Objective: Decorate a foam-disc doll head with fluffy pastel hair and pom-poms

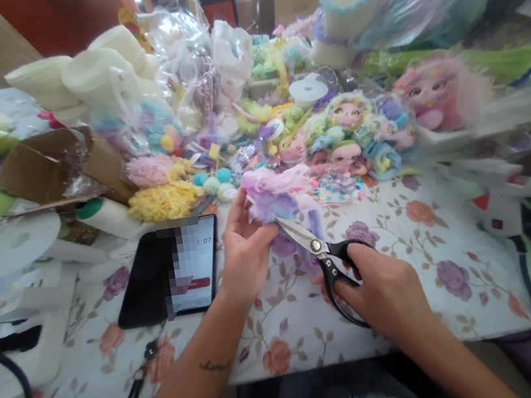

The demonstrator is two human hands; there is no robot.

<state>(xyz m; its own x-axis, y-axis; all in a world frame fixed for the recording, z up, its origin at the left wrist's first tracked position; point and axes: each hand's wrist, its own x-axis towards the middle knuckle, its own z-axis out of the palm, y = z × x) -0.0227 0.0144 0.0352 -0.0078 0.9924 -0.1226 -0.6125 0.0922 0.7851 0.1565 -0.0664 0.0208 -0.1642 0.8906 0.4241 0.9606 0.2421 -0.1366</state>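
Note:
My left hand (pixel 247 247) pinches a fluffy pink and lilac craft piece (pixel 273 201), with loose pale pink strands trailing to the right and purple fuzzy parts hanging below. My right hand (pixel 389 287) grips a pair of scissors (pixel 315 245) with black handles, fingers through the loops. The scissor blades point up and left, and their tips meet the lower edge of the fluffy piece near my left fingers. The blades look nearly closed. My left fingertips are partly hidden behind the fluff.
Left of my hands lies a phone (pixel 193 268) on the flowered tablecloth (pixel 284 328). Behind are yellow yarn (pixel 167 201), pompoms (pixel 211 183), a cardboard box (pixel 60 165) and doll-faced pieces (pixel 347 112). A white glue gun (pixel 502 198) stands at right, its cord running to the table edge.

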